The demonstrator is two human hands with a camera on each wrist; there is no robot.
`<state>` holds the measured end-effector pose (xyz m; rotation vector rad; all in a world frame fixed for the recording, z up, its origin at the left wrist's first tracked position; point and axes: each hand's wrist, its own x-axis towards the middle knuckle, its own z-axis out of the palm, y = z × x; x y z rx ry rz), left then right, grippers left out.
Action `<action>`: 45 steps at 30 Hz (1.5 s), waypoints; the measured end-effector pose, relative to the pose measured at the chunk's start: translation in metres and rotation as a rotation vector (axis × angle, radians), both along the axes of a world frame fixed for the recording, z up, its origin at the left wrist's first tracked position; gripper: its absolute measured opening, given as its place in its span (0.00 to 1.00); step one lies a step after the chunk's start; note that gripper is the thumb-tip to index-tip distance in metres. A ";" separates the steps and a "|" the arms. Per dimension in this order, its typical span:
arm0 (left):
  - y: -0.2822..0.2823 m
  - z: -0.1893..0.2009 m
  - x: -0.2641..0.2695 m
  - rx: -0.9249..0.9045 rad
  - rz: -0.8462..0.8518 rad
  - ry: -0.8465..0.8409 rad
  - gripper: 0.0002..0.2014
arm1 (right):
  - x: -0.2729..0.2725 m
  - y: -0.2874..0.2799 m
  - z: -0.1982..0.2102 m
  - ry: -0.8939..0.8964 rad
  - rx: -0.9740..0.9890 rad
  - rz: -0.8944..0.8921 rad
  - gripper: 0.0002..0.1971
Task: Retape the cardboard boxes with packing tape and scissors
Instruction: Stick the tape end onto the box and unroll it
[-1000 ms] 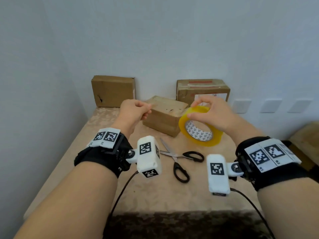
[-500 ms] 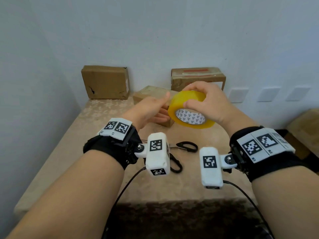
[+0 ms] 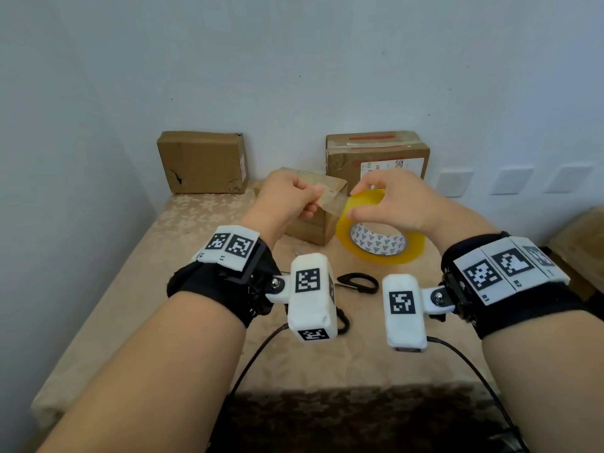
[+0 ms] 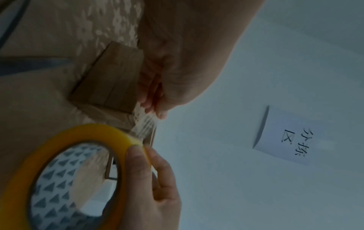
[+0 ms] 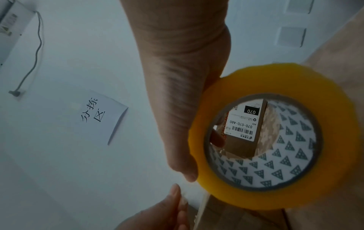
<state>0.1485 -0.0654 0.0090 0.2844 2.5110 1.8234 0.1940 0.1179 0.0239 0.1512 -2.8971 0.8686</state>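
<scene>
My right hand [image 3: 385, 204] grips a yellow roll of packing tape [image 3: 379, 243] held up over the table, fingers over its top edge. My left hand [image 3: 291, 199] pinches the free end of the tape strip [image 3: 331, 201], stretched a short way out from the roll. In the left wrist view the roll [image 4: 59, 171] and the clear strip [image 4: 145, 124] show between both hands. The right wrist view looks through the roll [image 5: 275, 140]. A small cardboard box [image 3: 313, 223] lies just behind my hands. Black-handled scissors [image 3: 358, 282] lie on the table, mostly hidden by the wrist cameras.
Two more cardboard boxes stand against the back wall: one at the left [image 3: 202, 161], one at the right [image 3: 376, 152] with a white label. The table [image 3: 163, 289] has a beige patterned cloth. A wall runs close along the left. A paper sign [image 4: 283, 137] hangs on the wall.
My left hand took hold of the tape end at the roll and pulled it leftward, drawing out a short strip. The right hand with the roll has dropped slightly.
</scene>
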 end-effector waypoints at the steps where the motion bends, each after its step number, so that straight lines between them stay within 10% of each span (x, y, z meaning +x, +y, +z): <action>1: 0.000 -0.001 -0.001 -0.010 0.011 0.001 0.09 | -0.001 0.000 -0.002 -0.021 0.016 0.002 0.18; 14: 0.002 -0.003 -0.024 -0.262 0.173 0.191 0.17 | -0.009 -0.008 -0.006 -0.034 0.018 0.015 0.31; 22: -0.007 0.003 -0.037 -0.349 0.156 0.139 0.16 | -0.009 -0.006 -0.007 0.086 -0.143 -0.007 0.14; 30: -0.012 0.010 -0.054 -0.450 0.140 0.085 0.11 | -0.016 -0.015 0.002 0.063 0.170 -0.033 0.19; 45: -0.012 0.008 -0.083 -0.736 0.111 0.142 0.10 | -0.038 -0.023 -0.003 -0.006 0.082 0.019 0.11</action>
